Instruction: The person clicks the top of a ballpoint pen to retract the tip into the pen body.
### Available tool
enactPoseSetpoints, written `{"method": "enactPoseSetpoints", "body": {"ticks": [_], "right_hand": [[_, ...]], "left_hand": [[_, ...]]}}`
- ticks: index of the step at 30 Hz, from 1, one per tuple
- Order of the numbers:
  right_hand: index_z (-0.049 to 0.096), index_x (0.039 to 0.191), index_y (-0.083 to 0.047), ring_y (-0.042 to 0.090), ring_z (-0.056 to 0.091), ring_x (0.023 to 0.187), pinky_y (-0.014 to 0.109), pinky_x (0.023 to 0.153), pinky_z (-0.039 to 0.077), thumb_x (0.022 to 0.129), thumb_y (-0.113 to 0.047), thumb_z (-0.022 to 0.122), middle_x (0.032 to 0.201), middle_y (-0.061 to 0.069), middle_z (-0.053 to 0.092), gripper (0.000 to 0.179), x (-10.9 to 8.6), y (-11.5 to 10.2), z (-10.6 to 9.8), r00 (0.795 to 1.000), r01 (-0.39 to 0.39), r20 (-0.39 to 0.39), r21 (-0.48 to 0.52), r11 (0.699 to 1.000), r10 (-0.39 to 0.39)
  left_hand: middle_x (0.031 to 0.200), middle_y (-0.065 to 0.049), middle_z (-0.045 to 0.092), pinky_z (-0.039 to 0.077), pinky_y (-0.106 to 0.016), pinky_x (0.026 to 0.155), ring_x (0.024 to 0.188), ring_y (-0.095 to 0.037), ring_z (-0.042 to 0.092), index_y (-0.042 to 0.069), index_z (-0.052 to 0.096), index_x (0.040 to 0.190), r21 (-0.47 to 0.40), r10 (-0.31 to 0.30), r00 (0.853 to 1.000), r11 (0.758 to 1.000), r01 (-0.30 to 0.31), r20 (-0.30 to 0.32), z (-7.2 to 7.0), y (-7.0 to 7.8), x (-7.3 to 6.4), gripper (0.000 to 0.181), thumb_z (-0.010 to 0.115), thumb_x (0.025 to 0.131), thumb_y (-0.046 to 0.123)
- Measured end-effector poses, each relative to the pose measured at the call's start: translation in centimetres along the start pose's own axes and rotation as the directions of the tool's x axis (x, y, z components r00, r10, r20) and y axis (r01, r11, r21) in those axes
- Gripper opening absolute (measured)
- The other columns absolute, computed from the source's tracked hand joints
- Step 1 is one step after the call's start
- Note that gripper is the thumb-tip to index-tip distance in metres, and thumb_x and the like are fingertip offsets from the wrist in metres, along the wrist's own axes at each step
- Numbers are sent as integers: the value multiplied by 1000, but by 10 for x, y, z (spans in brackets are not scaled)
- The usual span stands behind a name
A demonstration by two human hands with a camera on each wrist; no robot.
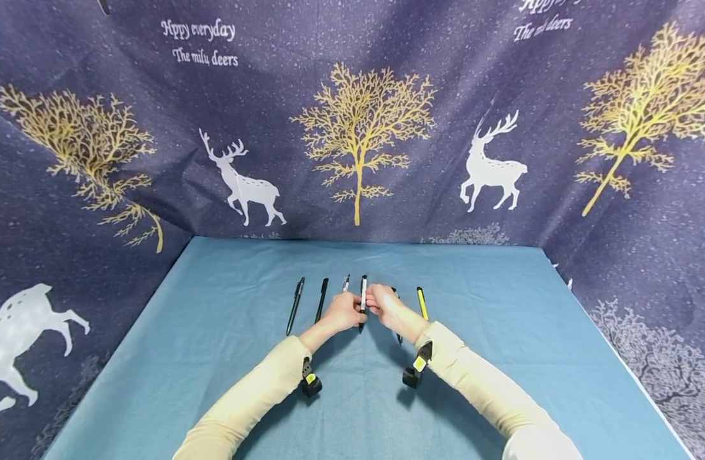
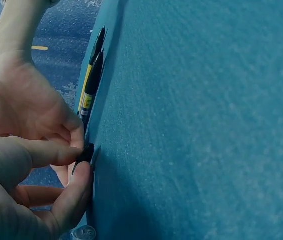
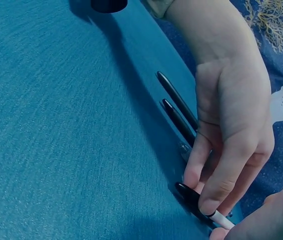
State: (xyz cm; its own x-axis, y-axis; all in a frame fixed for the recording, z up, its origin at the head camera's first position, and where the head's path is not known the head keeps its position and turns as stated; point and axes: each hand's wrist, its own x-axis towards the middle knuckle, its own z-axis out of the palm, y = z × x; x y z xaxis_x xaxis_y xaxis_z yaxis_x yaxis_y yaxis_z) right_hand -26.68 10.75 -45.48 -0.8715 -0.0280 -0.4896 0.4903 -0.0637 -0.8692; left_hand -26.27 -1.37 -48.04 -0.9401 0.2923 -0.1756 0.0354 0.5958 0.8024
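Observation:
A white-barrelled pen with black ends (image 1: 364,285) lies between both hands on the blue cloth. My left hand (image 1: 343,311) pinches its near black end (image 2: 85,153) between thumb and finger. From the other side, my right hand (image 1: 385,304) has curled fingers on the white barrel (image 3: 221,219). Just left of the left hand, a clear pen (image 1: 346,282) is partly covered by it. The right wrist view shows the left hand (image 3: 234,115) reaching down to the pen. Behind the pinch in the left wrist view is the right hand's palm (image 2: 29,102).
To the left lie a dark grey pen (image 1: 295,306) and a black pen (image 1: 321,300). On the right, a dark pen (image 1: 399,338) is partly hidden by the right hand, beside a yellow pen (image 1: 422,303). A patterned curtain (image 1: 260,128) surrounds the blue-covered table (image 1: 490,287).

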Motion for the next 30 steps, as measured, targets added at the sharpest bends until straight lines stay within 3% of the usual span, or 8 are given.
{"method": "enactPoseSetpoints", "body": {"ticks": [6,13,23,30], "right_hand": [[45,117,3,22,43,97,36,98,40,91,-3,40,105,9,43,27,2,1,1,1000,-4,-18,1,1000,4],[45,105,-1,21,41,95,36,98,40,90,-2,40,105,9,41,17,4,2,-1,1000,4,-14,33,999,-4],[44,89,-7,20,42,90,35,97,41,90,-1,41,97,6,41,6,3,1,-2,1000,-12,-10,53,999,12],[49,102,-1,17,46,82,34,97,43,90,-1,41,91,5,46,14,3,1,-4,1000,-16,-9,68,998,17]], "left_hand": [[68,1,51,50,-23,51,60,-13,64,1,67,99,19,17,1000,1000,-17,1,0,-1,-1,15,70,84,3],[69,0,49,37,-21,49,53,-11,47,2,66,104,76,78,997,994,-77,-15,-1,-2,-2,21,70,83,2],[80,-4,59,42,-22,52,60,-12,51,0,64,117,90,57,998,994,-55,-17,-1,0,-1,34,71,84,3],[84,-6,64,43,-23,49,58,-12,55,1,58,126,75,26,999,997,-23,-41,1,1,-2,37,63,90,9]]}}
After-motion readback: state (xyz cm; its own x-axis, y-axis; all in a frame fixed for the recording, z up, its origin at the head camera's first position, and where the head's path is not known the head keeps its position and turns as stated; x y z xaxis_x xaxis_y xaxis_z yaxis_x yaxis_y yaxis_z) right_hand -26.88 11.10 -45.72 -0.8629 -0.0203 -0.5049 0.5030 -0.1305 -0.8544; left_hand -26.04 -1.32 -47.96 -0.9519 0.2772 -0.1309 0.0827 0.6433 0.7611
